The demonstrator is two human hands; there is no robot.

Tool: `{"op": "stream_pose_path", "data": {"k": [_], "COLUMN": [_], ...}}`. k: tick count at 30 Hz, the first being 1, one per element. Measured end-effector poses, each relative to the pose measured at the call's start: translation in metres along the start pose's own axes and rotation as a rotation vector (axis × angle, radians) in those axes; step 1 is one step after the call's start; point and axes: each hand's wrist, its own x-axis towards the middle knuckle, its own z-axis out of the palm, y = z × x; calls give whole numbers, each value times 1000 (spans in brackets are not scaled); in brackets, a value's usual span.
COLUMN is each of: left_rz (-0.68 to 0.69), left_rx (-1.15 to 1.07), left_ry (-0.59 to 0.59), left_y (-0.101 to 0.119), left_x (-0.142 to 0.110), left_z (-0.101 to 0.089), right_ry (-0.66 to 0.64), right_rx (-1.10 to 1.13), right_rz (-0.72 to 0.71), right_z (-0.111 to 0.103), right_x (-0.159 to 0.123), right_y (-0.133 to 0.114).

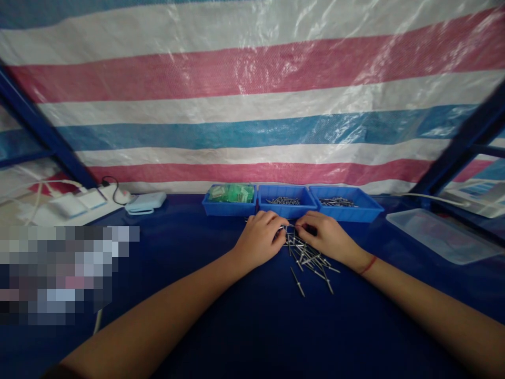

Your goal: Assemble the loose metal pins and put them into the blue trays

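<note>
A loose pile of silvery blind rivets (305,256) lies on the dark blue table, their thin pins pointing many ways. My left hand (259,238) is closed at the pile's left side, fingers curled round a rivet (281,227) that shows at the fingertips. Facing it, my right hand (327,235) pinches the thin end of a rivet between thumb and forefinger. Whether both hands grip the same rivet, I cannot tell. The curled fingers hide part of what the left hand holds. Two rivets lie apart from the pile, nearer to me.
Behind my hands stand three blue bins: the left bin (231,212) holds green-and-clear packets, the middle bin (286,190) and right bin (365,213) small metal parts. A translucent lid (444,237) lies right. Leftward are a power strip (92,208) and a light-blue case (145,202).
</note>
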Motion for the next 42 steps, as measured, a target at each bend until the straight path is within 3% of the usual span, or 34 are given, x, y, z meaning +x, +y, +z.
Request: {"op": "stream_pose_path", "data": {"k": [9,15,21,42], "left_rz": [33,121,138,74], "left_rx": [-32,-146,-262,-275], "left_ry": [41,65,34,88], "left_y": [1,-1,-1,-3], "left_x": [-1,1,2,3], "left_z": [-5,-5,-5,-4], "right_ry": [215,293,307,298], "right_rx": [166,318,387,408], "right_rz": [-73,69,123,148], "right_z": [-3,1,2,2], "right_x": [-4,-4,-4,-4], "right_y": [-27,-39,-40,-40]}}
